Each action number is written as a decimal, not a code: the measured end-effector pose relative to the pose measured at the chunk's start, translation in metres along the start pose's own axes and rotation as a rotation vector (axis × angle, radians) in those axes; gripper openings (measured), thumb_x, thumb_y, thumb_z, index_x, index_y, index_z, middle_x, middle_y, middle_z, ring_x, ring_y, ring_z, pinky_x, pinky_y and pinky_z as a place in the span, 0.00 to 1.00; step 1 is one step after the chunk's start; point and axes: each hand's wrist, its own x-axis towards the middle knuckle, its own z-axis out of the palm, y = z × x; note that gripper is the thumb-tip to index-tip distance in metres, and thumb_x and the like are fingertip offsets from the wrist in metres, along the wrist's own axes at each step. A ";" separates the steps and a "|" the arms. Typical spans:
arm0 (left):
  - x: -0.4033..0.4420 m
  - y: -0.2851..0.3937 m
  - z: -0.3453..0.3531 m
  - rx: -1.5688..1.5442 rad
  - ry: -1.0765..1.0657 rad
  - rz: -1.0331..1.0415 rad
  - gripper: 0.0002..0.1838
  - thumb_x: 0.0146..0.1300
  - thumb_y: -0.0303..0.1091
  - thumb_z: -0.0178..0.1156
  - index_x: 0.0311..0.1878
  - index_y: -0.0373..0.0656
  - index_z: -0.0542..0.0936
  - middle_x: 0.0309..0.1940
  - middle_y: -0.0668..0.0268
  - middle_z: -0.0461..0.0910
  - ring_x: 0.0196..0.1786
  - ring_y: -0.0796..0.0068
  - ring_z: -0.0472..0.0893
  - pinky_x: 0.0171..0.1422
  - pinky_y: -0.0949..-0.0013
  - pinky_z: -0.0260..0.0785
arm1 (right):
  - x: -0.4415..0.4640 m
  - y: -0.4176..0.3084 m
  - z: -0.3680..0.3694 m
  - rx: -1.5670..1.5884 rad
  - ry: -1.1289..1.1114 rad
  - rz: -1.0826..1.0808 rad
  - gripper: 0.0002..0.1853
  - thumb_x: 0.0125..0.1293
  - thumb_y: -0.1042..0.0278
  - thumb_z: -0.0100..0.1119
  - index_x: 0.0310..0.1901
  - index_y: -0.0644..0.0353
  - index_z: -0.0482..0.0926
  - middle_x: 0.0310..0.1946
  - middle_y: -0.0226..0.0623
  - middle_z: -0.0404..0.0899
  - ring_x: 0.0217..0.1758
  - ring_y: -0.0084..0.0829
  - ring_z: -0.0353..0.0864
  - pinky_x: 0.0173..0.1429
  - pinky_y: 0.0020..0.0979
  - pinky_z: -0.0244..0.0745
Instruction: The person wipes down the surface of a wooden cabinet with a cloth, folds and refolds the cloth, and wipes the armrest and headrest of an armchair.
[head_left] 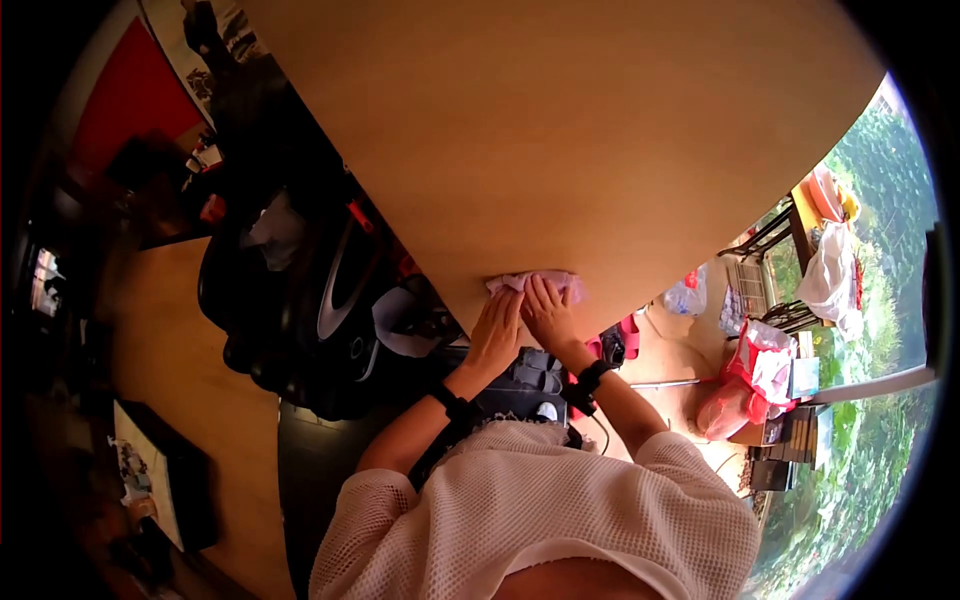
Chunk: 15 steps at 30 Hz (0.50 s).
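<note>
A crumpled pink cloth lies against the lower part of a broad, smooth, light-brown wooden panel. My left hand grips the cloth from the left, its fingers close together and pointing up the panel. Beside it, my right hand holds the cloth against the surface with its fingers bent over it. The two hands touch or nearly touch at the fingertips. Part of the cloth is hidden under the fingers. Each wrist wears a dark band.
To the left are a black chair-like object and a wooden floor. Footwear lies below the panel. On the right, a red-and-white bag, stacked books and a small table stand by a window with greenery outside.
</note>
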 end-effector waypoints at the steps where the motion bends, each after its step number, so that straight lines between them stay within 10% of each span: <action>1: 0.006 0.004 -0.013 -0.031 0.046 -0.022 0.32 0.52 0.24 0.60 0.62 0.32 0.63 0.59 0.49 0.66 0.65 0.50 0.64 0.71 0.53 0.53 | 0.016 -0.010 -0.024 0.017 0.051 -0.012 0.31 0.59 0.59 0.56 0.65 0.51 0.65 0.67 0.31 0.62 0.66 0.33 0.63 0.64 0.59 0.55; 9: 0.081 0.022 -0.121 -0.043 0.513 0.018 0.25 0.58 0.25 0.50 0.61 0.37 0.68 0.64 0.52 0.64 0.67 0.52 0.63 0.73 0.46 0.43 | 0.169 -0.088 -0.165 0.189 0.679 0.088 0.27 0.61 0.61 0.52 0.64 0.52 0.68 0.67 0.39 0.63 0.69 0.41 0.59 0.70 0.65 0.22; 15: 0.044 -0.045 -0.076 -0.037 0.453 0.115 0.24 0.59 0.24 0.49 0.61 0.34 0.67 0.65 0.49 0.62 0.69 0.47 0.60 0.71 0.43 0.49 | 0.133 -0.080 -0.064 -0.093 0.591 0.014 0.27 0.61 0.57 0.51 0.62 0.54 0.70 0.65 0.38 0.65 0.66 0.45 0.61 0.68 0.70 0.23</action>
